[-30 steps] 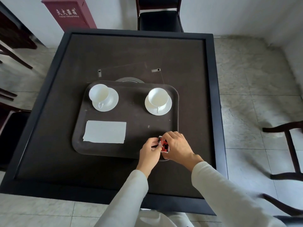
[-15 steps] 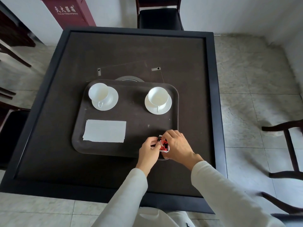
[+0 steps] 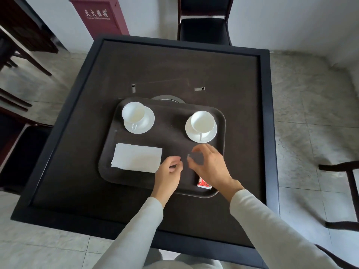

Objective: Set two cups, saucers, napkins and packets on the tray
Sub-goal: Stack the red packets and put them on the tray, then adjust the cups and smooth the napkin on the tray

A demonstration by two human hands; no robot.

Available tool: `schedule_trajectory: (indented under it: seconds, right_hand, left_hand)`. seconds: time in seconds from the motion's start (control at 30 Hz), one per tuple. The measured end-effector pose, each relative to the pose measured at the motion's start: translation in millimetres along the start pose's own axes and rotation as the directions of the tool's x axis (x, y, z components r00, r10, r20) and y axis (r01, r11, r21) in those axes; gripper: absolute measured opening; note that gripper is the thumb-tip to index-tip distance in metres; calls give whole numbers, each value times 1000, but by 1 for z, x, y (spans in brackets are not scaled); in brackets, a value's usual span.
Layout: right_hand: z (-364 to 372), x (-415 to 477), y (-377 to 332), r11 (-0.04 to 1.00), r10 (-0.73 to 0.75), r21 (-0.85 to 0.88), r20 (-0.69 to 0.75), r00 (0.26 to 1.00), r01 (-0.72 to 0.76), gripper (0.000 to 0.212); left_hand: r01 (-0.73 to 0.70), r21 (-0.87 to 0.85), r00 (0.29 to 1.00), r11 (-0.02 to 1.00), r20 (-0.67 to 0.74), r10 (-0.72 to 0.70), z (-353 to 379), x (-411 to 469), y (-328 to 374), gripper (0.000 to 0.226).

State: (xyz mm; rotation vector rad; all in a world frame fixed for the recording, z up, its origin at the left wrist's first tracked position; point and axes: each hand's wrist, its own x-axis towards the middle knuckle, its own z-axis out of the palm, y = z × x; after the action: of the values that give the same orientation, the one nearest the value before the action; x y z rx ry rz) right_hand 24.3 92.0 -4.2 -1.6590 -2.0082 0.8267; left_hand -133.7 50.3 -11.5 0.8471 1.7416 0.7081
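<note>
A dark brown tray [image 3: 171, 121] lies on the table. Two white cups stand on white saucers at its far side: the left cup [image 3: 134, 113] on its saucer [image 3: 145, 127], the right cup [image 3: 203, 121] on its saucer [image 3: 210, 135]. One white napkin [image 3: 137, 160] lies flat at the near left. A red and white packet [image 3: 203, 183] lies in the near right corner, partly hidden under my right wrist. My left hand [image 3: 169, 170] and my right hand [image 3: 210, 166] hover over the tray with loosely curled fingers and hold nothing.
The dark square table [image 3: 174, 70] has a raised rim. A round metal disc [image 3: 168, 98] peeks out behind the tray. A black chair [image 3: 204, 26] stands at the far side, a red cabinet [image 3: 99, 14] at the back left, another chair [image 3: 345, 171] at the right.
Both hands have let go of the red and white packet and moved away from it, further over the tray. The packet now lies in the tray's near right corner.
</note>
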Motion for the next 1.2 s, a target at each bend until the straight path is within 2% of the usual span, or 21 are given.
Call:
schedule_trajectory:
  seconds: [0.13, 0.23, 0.4, 0.5, 0.63, 0.77, 0.87, 1.03, 1.2]
  right_hand:
    - [9, 42, -39, 994, -21, 104, -7, 1000, 22, 25]
    - [21, 74, -65, 991, -75, 111, 5, 997, 74, 29]
    - [49, 127, -103, 990, -51, 136, 22, 998, 47, 33]
    - [67, 159, -124, 991, -4, 137, 38, 999, -2, 36]
    - [87, 194, -140, 995, 34, 88, 71, 997, -40, 39]
    - [99, 221, -143, 996, 78, 23, 121, 990, -81, 41]
    - [106, 231, -144, 992, 116, 30, 186, 976, -124, 42]
    - [111, 228, -141, 985, 151, 51, 184, 971, -163, 42]
    - [111, 221, -139, 973, 204, 75, 146, 968, -216, 40]
  left_hand:
    - [-32, -158, 995, 987, -95, 18, -45, 10, 16, 18]
    - [-56, -221, 989, 974, -146, 24, -80, 20, 24, 15]
    - [12, -424, 979, 906, -181, -97, -121, 49, 31, 25]
    - [102, -522, 979, 847, -99, -180, -137, 67, 36, 36]
    - [196, -558, 978, 806, 56, -199, -152, 88, 41, 46]
    - [335, -630, 941, 700, 259, -217, -165, 106, 43, 50]
    - [398, -666, 915, 631, 341, -217, -171, 116, 44, 52]
    - [427, -644, 898, 635, 384, -216, -179, 129, 44, 32]
    - [430, -578, 896, 693, 364, -252, -188, 143, 48, 32]
